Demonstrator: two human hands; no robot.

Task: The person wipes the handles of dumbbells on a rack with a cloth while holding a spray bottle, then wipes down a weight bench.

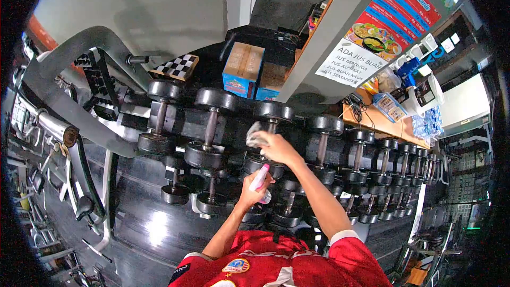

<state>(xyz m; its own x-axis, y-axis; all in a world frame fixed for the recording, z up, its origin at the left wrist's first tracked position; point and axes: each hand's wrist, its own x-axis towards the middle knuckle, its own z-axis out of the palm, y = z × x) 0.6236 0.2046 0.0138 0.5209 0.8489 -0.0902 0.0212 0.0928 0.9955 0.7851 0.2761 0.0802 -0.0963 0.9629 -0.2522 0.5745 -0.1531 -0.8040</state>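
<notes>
The left grip is closed around a spray bottle with a pink top, which leans up and to the right through the fingers. The right grip, just beyond it and to its right, pinches a crumpled pale cloth. The cloth lies off the fingertips, at the handle of a dumbbell; whether it presses on the metal cannot be told. One round black head of that dumbbell stands beyond the right grip, and the other sits nearer, close above the spray bottle.

To the left of both grips, a second dumbbell rests in the same upper row; to the right of the right grip comes a third, with smaller ones trailing off past it. A lower row runs beneath, one dumbbell lying left of the left grip. Beyond the right grip stand a blue and brown carton and, farther left, a checkered box. Well to its right, a wooden surface carries cables and plastic bottles.
</notes>
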